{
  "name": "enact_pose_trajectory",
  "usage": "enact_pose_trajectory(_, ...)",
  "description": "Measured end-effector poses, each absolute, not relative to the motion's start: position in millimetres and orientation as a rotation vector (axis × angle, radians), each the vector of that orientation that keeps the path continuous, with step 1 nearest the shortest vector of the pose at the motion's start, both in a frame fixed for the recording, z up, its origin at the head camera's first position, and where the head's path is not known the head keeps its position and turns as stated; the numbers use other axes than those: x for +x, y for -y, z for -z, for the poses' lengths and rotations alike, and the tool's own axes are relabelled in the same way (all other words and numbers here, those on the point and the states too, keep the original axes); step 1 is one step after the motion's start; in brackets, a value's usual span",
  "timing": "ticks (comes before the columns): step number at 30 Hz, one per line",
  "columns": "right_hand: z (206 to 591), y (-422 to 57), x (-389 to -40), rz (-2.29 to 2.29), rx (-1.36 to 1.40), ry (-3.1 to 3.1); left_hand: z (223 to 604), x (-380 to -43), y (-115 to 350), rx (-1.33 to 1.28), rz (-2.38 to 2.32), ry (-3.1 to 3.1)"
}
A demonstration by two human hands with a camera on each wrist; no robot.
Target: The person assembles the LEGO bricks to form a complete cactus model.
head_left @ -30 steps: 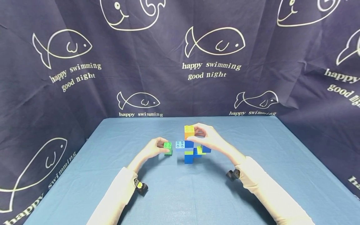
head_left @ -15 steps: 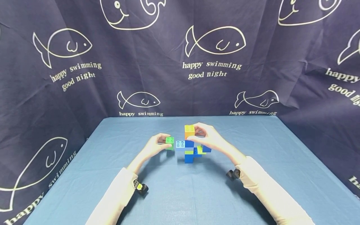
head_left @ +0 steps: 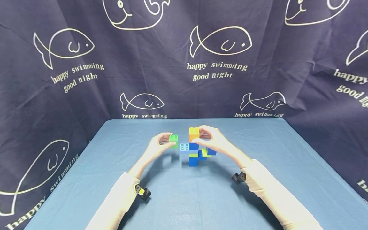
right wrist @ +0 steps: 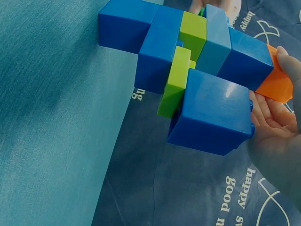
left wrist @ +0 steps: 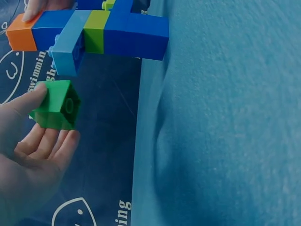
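Note:
My left hand (head_left: 156,147) pinches a green toy brick (head_left: 173,141) between thumb and fingers, raised off the table. In the left wrist view that green brick (left wrist: 52,106) shows its hollow underside, just short of the light blue brick (left wrist: 68,44). The brick tower stands upright: a dark blue brick (head_left: 193,162) at the bottom, then lime, light blue jutting left, dark blue, and an orange brick (head_left: 194,136) on top. My right hand (head_left: 215,140) grips the orange brick from the right. A side arm of blue and lime ends in a big blue brick (right wrist: 216,110).
A blue cloth (head_left: 184,198) covers the table. Dark curtains (head_left: 172,86) with white fish drawings hang behind and at both sides. A small black camera (head_left: 145,193) sits on the left wrist and another camera (head_left: 238,178) on the right wrist.
My left hand has lifted the green brick up from low beside the tower to about the height of the light blue brick's studs. My right hand keeps its grip on the orange brick.

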State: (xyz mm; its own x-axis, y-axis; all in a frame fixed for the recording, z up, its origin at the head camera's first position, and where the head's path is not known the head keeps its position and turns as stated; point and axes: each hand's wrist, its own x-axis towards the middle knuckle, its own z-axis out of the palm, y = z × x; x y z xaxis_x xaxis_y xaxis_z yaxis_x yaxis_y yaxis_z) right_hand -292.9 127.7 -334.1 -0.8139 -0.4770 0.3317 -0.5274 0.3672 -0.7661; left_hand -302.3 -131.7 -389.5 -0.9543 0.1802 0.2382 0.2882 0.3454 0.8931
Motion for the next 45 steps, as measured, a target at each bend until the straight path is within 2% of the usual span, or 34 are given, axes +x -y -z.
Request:
enact_pose_trajectory(24,335.9,-127.9,-293.3,-1.462,0.960,2.536,374.9,-290.4,120.2,-0.624,1.898,2.286)
enact_pose_trajectory(35,323.7,-123.0,-282.5,-1.484,0.968,2.512,377.5,-290.0,116.3,-0.665,1.857,2.311)
enact_pose_trajectory(45,337.3,-126.5,-294.8,-1.488,0.963,2.512,378.2,-290.9,117.1,-0.698,1.733,2.379)
